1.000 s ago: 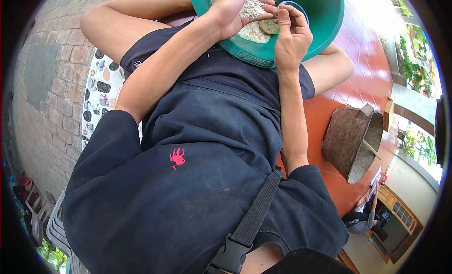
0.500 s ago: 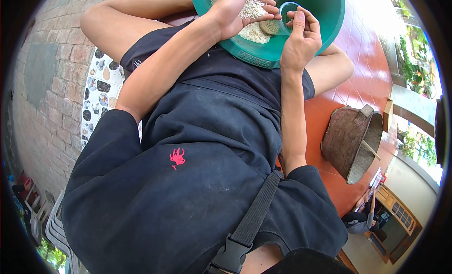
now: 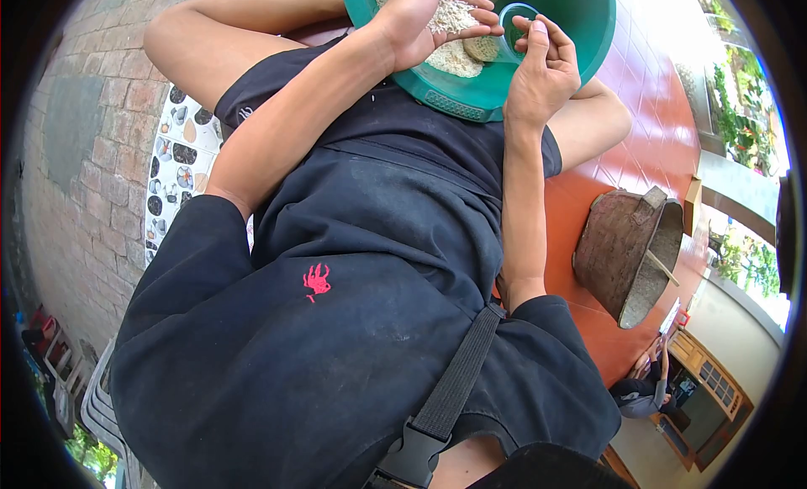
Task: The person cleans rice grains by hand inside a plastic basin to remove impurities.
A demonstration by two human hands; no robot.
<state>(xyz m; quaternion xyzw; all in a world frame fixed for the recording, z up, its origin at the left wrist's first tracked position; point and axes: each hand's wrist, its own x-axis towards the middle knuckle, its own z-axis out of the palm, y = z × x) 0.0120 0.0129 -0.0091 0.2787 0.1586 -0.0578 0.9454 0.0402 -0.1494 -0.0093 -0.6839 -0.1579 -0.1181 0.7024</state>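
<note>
My left hand (image 3: 412, 28) is palm up over a green plastic basin (image 3: 450, 105), its fingers stretched out, with a small heap of rice (image 3: 452, 18) on the palm and fingers. More rice lies in the basin just below that hand. Beside it, a clear cup (image 3: 507, 50) leans tilted in the basin, pale grains showing at its lower end. My right hand (image 3: 542, 73) is raised by the cup's rim, thumb and forefinger pinched together. Anything between those fingertips is too small to make out. The basin rests on my lap.
On the red tiled floor (image 3: 588, 321) at the right stands a large worn container (image 3: 622, 245) with a stick in it. A person (image 3: 647, 396) sits farther back near a doorway. Grey paving (image 3: 92, 111) lies left of the stone-patterned seat (image 3: 178, 161).
My right hand has shifted slightly to the right, away from the cup's rim, still pinched. The left hand, rice and basin look unmoved.
</note>
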